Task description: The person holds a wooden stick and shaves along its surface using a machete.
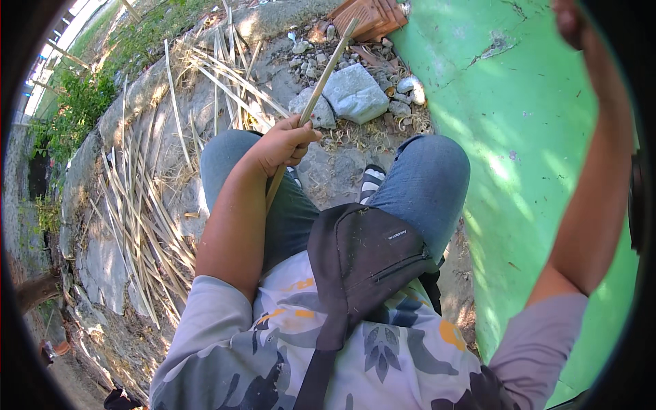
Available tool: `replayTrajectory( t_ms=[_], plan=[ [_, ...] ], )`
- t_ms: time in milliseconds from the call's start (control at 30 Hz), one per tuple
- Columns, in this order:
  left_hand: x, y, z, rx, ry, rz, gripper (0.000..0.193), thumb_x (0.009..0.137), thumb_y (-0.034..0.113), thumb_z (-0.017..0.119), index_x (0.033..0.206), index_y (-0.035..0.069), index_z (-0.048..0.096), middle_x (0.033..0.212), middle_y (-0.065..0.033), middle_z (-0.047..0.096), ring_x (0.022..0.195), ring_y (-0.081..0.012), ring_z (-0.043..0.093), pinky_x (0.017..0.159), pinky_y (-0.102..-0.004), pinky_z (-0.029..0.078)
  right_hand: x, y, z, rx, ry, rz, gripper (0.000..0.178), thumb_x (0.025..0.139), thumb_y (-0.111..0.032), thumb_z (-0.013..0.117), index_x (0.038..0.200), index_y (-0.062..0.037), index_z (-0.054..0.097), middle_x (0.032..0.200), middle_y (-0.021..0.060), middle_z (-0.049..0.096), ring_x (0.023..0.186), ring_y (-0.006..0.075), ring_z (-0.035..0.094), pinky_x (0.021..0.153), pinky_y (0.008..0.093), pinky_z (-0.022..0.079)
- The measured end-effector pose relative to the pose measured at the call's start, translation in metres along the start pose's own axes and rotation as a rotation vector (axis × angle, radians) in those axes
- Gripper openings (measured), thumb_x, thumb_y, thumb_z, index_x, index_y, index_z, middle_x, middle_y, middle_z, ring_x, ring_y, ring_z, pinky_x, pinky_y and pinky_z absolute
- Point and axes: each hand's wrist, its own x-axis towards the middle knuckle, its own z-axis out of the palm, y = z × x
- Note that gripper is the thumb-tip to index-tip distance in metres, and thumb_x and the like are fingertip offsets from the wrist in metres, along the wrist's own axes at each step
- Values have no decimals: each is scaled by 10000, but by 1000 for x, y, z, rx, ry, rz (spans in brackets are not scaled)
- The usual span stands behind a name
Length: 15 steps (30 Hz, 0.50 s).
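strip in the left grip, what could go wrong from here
The left grip is bare, so a rough edge on the strip might scratch it. The strip's lower part runs close to the left leg and could poke it if it slips. Loose strips lie crisscrossed nearby, perhaps a trip hazard.

Right grip [571, 24] blurred, cut by upper edge, wooden strip [325, 83] with lower end hidden

long slim tan strip [329, 72], aslant in the left fingers [301, 136]
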Motion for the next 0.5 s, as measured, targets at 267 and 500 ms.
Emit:
replayTrajectory(
  t_ms=[267,500],
  plan=[
    [0,-1,-2,-69,-51,20,239,892,69,652,921,163,434,639,76,361,457,-27,295,400,-219,200,-154,84,216,-153,-493,13,229,810,-305,745,964,-139,712,825,137,719,759,331,710,683,433,555],
    [-4,5,0,-218,-146,-27,291,819,-26,608,943,152,414,659,73,381,468,-25,290,418,-223,194,-155,120,254,-221,-663,-137,195,748,-247,723,869,-109,660,779,160,687,754,381,679,673,491,534]
  ],
)
